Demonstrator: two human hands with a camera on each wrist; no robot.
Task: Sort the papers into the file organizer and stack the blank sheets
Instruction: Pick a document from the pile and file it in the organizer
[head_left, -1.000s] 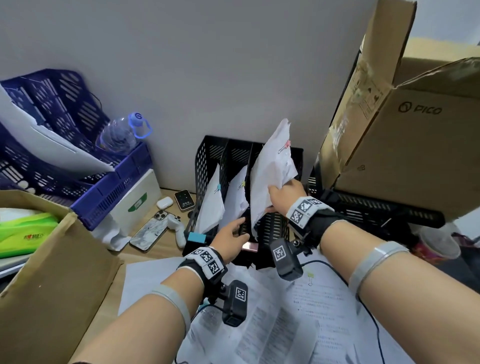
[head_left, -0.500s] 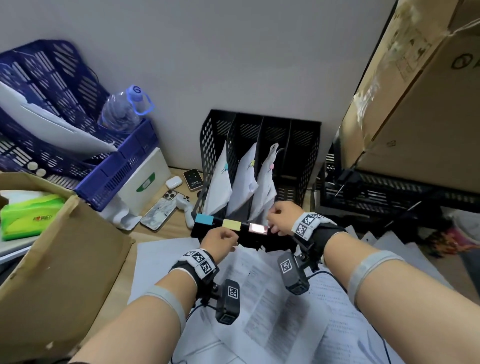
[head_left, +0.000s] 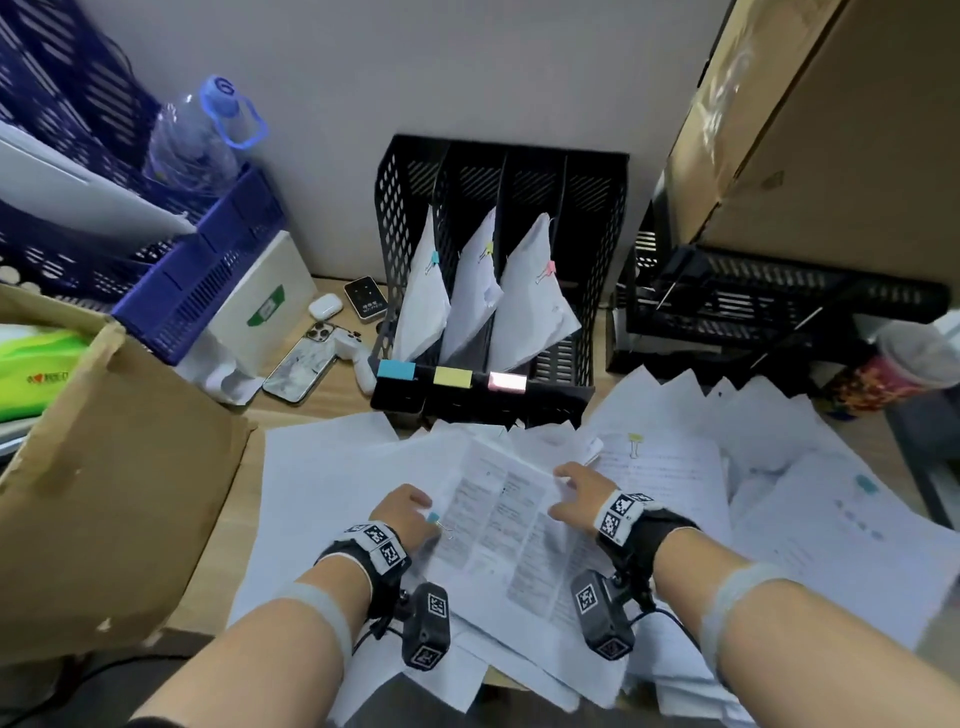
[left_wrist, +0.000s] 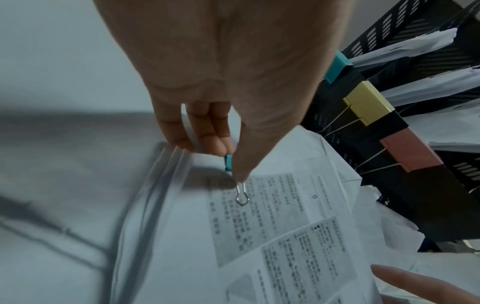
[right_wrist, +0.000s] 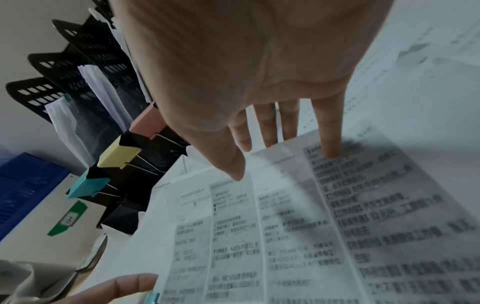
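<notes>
- The printed packet (head_left: 511, 525) lies on the loose sheets (head_left: 332, 467) spread over the desk (head_left: 311, 408), directly in front of the file organizer (head_left: 493, 270), between the two hands.
- Its long axis runs slantwise, from near the organizer's front back toward the person's right forearm.
- The left hand (head_left: 402, 514) sits at the packet's left edge, thumb and fingers (left_wrist: 207, 135) pinching the small teal clip (left_wrist: 228, 163) fastened there; this hand is nearest the grasp point.
- The right hand (head_left: 582, 491) rests at the far right corner, fingers (right_wrist: 328, 133) straight and spread, tips pressing on the page, gripping nothing.
- Judged by clip colour, the packet belongs in the leftmost slot, marked by the teal tag (head_left: 396, 370), which lies ahead and slightly left of the left hand.
- Three slots already hold clipped bundles (head_left: 470, 296); the rightmost slot looks empty.
- Hard to tell: how many pages the clip binds, since the wrist views are blurred, and which of the sheets underneath are blank.
- The packet's near end is covered by the right wrist camera (head_left: 602, 613).
</notes>
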